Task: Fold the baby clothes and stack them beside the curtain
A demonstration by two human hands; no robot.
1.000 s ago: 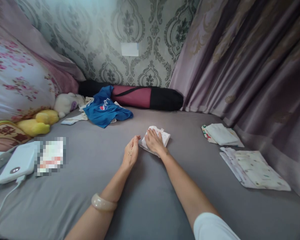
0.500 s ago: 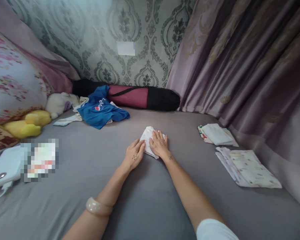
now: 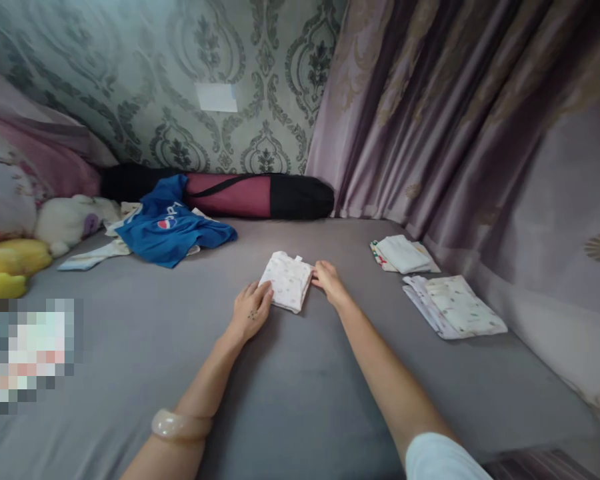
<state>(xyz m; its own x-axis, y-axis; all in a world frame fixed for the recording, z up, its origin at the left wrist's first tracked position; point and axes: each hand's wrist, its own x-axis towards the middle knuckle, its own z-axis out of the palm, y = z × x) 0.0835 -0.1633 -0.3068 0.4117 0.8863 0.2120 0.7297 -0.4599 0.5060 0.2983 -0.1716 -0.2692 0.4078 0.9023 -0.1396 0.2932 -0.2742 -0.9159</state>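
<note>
A small folded white garment (image 3: 287, 283) with a faint print lies on the grey bed sheet (image 3: 300, 400) in front of me. A little white tab sticks out at its far edge. My left hand (image 3: 251, 309) rests at the garment's left edge, its fingers stretched out and lightly touching the cloth. At the right edge, my right hand (image 3: 329, 281) has thumb and fingers closed on the upper right corner. A pale bangle (image 3: 181, 425) circles my left forearm.
Folded cloths (image 3: 405, 255) and a folded patterned garment (image 3: 463, 307) lie at the right, beside the curtain (image 3: 370, 120). A blue T-shirt (image 3: 175, 227) sits crumpled far left, before a long maroon and black bag (image 3: 230, 193). Plush toys (image 3: 63, 223) are at the left.
My right hand has lifted off the garment's top and moved to its right edge, closing there. The garment now shows a squarer outline. The view has turned right.
</note>
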